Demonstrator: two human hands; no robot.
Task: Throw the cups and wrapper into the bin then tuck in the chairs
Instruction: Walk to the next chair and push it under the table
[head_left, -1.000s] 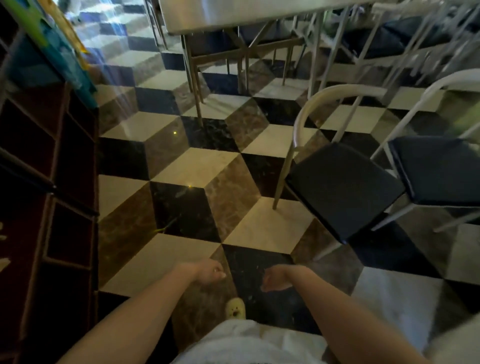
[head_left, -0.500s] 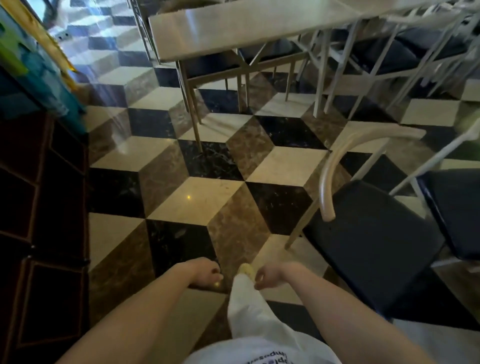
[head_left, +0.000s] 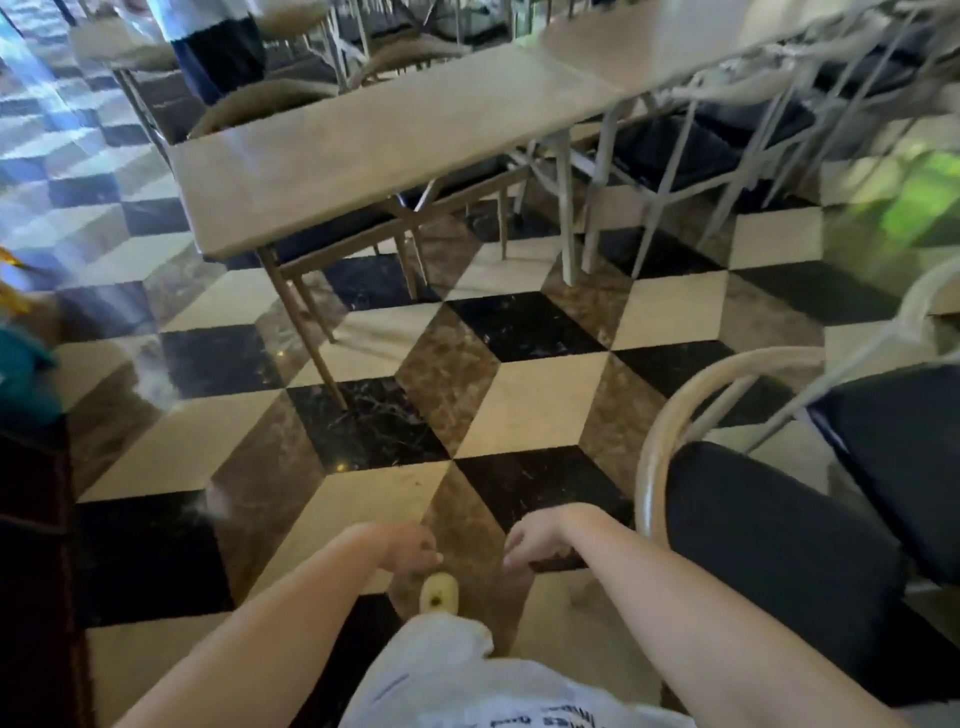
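The nearest dark-cushioned chair with the curved cream metal back (head_left: 769, 525) stands pulled out on the patterned marble floor (head_left: 540, 400), at my right side, its back rail just beside my right wrist. A second chair of the same make (head_left: 893, 441) stands beyond it, also pulled out. Over the last second my view has swung up and forward: the long pale stone-topped bench (head_left: 395, 150) has come much more into view, and the near chair has slid from ahead of me to my right as I walk on. I judge that I am past the bin part and moving to start on the chairs, since no cups, wrapper or bin show here.

My right hand (head_left: 535, 540) hangs loosely curled, its grip empty, near the chair's rail but not touching it. My left hand (head_left: 410, 548) is likewise loosely curled and holds nothing. My yellow shoe (head_left: 439, 592) steps between them.
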